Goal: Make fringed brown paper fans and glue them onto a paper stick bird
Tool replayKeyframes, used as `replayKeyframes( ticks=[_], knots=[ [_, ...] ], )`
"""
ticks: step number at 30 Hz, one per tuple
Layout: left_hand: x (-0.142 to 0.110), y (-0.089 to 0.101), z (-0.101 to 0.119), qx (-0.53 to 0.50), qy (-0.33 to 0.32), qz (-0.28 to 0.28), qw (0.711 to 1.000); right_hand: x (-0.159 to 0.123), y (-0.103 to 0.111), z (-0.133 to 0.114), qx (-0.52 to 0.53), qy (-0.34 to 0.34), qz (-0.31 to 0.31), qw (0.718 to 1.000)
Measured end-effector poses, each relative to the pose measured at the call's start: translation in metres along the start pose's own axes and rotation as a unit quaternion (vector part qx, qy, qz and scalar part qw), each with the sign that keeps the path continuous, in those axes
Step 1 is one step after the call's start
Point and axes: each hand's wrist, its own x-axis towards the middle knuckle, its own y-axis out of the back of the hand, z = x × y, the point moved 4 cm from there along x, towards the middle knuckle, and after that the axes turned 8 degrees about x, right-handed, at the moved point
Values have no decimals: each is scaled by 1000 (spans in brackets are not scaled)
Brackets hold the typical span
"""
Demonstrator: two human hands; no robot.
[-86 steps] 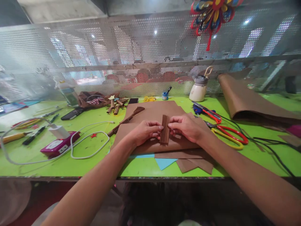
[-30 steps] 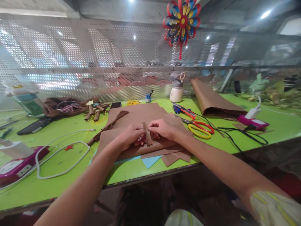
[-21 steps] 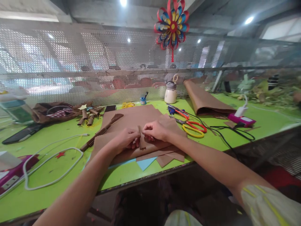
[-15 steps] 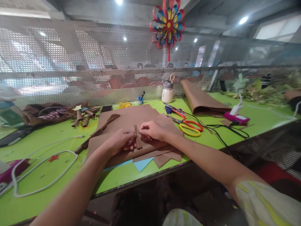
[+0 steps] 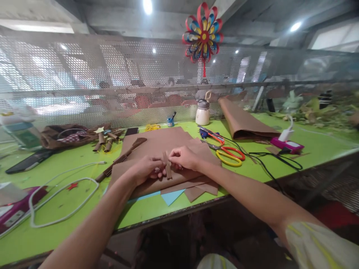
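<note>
Pleated brown strip (image 5: 168,172) held over the near part of the brown paper sheets (image 5: 157,140) on the bench (image 5: 143,215), left hand (image 5: 148,169) and right hand (image 5: 182,157) each with its grip pinched on one side; whether the lower end touches the paper cannot be told. Progress, as judged: folds already in the strip, and a longer pleated piece (image 5: 120,159), spread at its far end, lies across the sheets' left edge, while the held strip is not yet fanned; folds remaining unclear
</note>
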Motion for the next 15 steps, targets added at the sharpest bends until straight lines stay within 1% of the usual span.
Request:
replayKeyframes(
  ticks=[5, 10, 13, 15],
  knots=[
    [-2, -4, 3, 27, -28, -19, 999, 3, 0, 9, -16, 9, -12, 1000],
    [-3, -4, 4, 30, -25, -38, 999, 3, 1, 10, -26, 12, -13, 999],
    [-2, -3, 3, 26, -18, -32, 999, 2, -1, 7, -29, 9, -14, 999],
    [0, -2, 2, 26, -10, -13, 1000, 2, 1, 4, -19, 10, 1, 1000]
  ],
)
